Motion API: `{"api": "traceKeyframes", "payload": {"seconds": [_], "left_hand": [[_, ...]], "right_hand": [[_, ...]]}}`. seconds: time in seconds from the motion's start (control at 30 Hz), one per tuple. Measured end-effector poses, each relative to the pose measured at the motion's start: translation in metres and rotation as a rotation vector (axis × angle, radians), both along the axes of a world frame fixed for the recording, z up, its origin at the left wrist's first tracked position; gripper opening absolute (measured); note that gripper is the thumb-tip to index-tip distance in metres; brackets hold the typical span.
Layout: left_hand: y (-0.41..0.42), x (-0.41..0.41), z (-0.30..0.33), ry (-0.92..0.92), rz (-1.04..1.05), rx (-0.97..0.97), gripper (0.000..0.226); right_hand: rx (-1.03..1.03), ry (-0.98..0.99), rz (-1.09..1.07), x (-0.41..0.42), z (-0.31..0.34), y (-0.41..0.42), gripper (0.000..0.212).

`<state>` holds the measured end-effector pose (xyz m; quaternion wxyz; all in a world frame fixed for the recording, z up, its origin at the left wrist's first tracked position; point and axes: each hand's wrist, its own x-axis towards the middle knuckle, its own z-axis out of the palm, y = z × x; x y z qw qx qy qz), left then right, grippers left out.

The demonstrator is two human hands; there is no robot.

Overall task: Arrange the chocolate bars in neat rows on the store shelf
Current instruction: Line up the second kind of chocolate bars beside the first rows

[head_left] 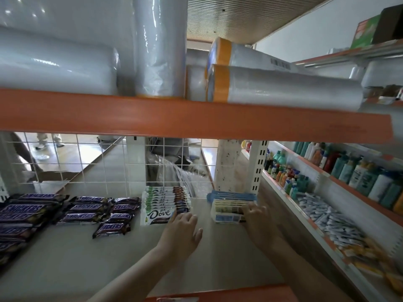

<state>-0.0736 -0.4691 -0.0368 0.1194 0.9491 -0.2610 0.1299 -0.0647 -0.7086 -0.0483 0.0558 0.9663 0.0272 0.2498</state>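
— Left hand (182, 227)?
— Fingers spread and relaxed, tips touching the right end of the front Dove bar (158, 215); pinching nothing.
— Right hand (256, 219)?
— Curled over the right end of the pale bars (227, 211), at 3 o'clock from the Dove row. Looks like a grip on the front ones; fingertips partly hidden.
— Dove row (165, 198)?
— Packed upright in one tidy line, running toward 12 o'clock up to the wire grid (87, 162) at the back of the shelf (87, 258).
— Behind the pale bars?
— Blue packs (231, 196), at 12 o'clock from them, touching the stack.
— Snickers (96, 209)?
— Off at 9 o'clock from the Dove row, lying flat in loose rows; one bar (111, 229) stray at 6 o'clock from the rest, slightly tilted. More piled at the far left edge.
— Overhead?
— Orange beam (196, 118) at 12 o'clock, with film rolls (283, 86) lying on top and one standing upright.
— Off to the side?
— Bottles (349, 168) at 2 o'clock on the next shelving, small tubes (331, 221) on the tier below.
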Motion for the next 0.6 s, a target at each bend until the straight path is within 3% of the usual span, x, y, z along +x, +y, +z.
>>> {"api": "traceKeyframes", "payload": {"seconds": [0.07, 0.13, 0.27, 0.33, 0.43, 0.5, 0.6], "left_hand": [[0.003, 0.0, -0.002, 0.004, -0.001, -0.042, 0.091], [0.005, -0.001, -0.003, 0.002, 0.002, -0.107, 0.089], [0.008, -0.005, -0.003, 0.086, 0.041, -0.272, 0.042], [0.007, -0.01, 0.0, 0.256, 0.048, -0.514, 0.034], [0.006, -0.02, 0.014, 0.709, 0.052, -1.086, 0.047], [0.007, -0.024, 0.023, 0.894, 0.067, -1.232, 0.04], [0.009, -0.032, 0.028, 1.002, 0.08, -1.398, 0.033]], "right_hand": [[-0.053, 0.005, -0.005, -0.004, -0.002, -0.002, 0.031], [-0.067, 0.011, 0.007, -0.01, -0.002, -0.001, 0.03], [-0.128, -0.098, 0.051, -0.027, 0.01, 0.005, 0.042], [-0.188, -0.155, 0.075, -0.034, 0.018, 0.011, 0.041], [-0.255, -0.258, 0.104, -0.042, 0.027, 0.021, 0.034], [-0.247, -0.355, 0.156, -0.049, 0.033, 0.031, 0.027], [-0.245, -0.522, 0.267, -0.057, 0.035, 0.047, 0.017]]}}
